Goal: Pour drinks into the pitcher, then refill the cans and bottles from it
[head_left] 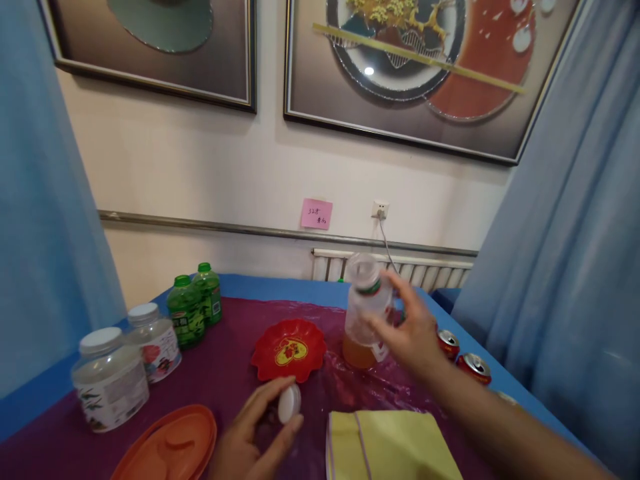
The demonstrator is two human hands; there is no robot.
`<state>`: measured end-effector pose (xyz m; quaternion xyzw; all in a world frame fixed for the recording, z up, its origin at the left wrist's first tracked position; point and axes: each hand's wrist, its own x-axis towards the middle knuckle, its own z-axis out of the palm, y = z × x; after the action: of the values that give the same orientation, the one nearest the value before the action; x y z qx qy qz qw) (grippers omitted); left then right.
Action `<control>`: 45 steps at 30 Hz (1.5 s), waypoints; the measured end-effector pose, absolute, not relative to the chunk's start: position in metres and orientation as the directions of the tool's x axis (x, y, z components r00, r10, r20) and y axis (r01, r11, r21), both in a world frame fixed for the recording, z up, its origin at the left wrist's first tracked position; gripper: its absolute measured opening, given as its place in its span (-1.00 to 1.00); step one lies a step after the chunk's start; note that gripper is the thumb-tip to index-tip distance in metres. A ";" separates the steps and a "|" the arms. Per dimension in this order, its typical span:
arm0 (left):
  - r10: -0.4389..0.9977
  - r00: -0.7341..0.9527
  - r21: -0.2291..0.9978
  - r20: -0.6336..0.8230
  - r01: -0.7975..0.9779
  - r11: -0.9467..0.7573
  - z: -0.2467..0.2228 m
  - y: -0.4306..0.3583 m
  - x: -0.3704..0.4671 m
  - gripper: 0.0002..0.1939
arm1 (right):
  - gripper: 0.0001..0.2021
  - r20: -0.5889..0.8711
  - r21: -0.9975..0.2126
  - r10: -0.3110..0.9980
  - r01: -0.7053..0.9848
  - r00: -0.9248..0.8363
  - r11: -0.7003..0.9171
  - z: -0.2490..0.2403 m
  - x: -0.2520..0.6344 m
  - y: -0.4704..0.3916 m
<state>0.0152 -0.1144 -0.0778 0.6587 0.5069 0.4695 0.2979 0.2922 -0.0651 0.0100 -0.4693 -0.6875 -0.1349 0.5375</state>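
Plum plastic sheet (237, 323): glossy and wrinkled, spread over a blue table cover (265, 284)
Pale wall (200, 167): two framed pictures (155, 60) above, pink paper note (317, 214) and white socket (380, 209) below; metal rail (235, 229) across, white radiator (430, 272) under it
Blue curtains (555, 220): hanging at both sides
Red scalloped plastic dish (290, 350): the clock's centre, gold design inside
Clear lidded jars (113, 387): two, towards 9 o'clock
Green plastic bottles (186, 313): two, at 10 o'clock
Orange oval plastic piece (173, 445): at 8 o'clock
Folded yellow cloth (395, 445): at 4 o'clock
Red drink cans (473, 369): at 3 o'clock, beyond the right forearm
White round cap (289, 403): at 6 o'clock, pinched between thumb and forefinger of the left hand (255, 427)
Clear plastic bottle (361, 333): at 3 o'clock, just beside the dish, amber liquid low inside, top blurred
Right hand (413, 327): thumb across the bottle's front, forefinger by its shoulder; blur hides whether they grip
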 end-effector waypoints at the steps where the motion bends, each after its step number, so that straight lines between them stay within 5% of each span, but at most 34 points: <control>1: 0.941 0.021 0.865 0.336 0.389 -0.318 -0.065 -0.112 0.012 -0.53 | -0.37 0.837 -0.405 0.547 0.707 0.031 0.580 -0.007 0.274 -0.072; 6: 0.871 -0.001 0.806 0.491 0.380 -0.453 -0.018 -0.106 0.009 -0.51 | -0.30 0.758 -0.582 0.650 0.510 0.057 0.634 -0.087 0.208 -0.080; 14: 0.812 0.201 0.581 0.547 0.608 -0.542 -0.018 -0.088 0.022 -0.66 | -0.37 0.804 -0.501 0.592 0.606 0.061 0.618 -0.133 0.203 -0.071; 27: 0.822 0.431 0.664 0.373 0.495 -0.561 -0.008 -0.084 0.021 -0.54 | -0.40 0.796 -0.497 0.604 0.614 0.042 0.613 -0.130 0.213 -0.074; 33: 0.792 0.180 0.521 0.583 0.666 -0.534 -0.010 -0.089 0.040 -0.59 | -0.40 0.814 -0.486 0.580 0.585 0.033 0.649 -0.126 0.214 -0.078; 38: 0.842 0.186 0.611 0.506 0.612 -0.503 -0.007 -0.089 0.034 -0.65 | -0.38 0.799 -0.505 0.601 0.560 0.017 0.657 -0.126 0.215 -0.077; 42: 0.877 0.339 0.835 0.341 0.319 -0.448 -0.003 -0.088 0.028 -0.57 | -0.34 0.770 -0.550 0.636 0.459 -0.046 0.698 -0.127 0.217 -0.077; 45: 0.867 0.339 0.871 0.366 0.203 -0.447 -0.007 -0.087 0.031 -0.39 | -0.30 0.774 -0.547 0.630 0.438 -0.060 0.713 -0.126 0.217 -0.079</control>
<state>0.0307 -0.0868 -0.0073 0.7268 0.3679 0.4417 0.3758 0.2172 -0.0790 -0.1263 -0.3693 -0.7232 0.0833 0.5776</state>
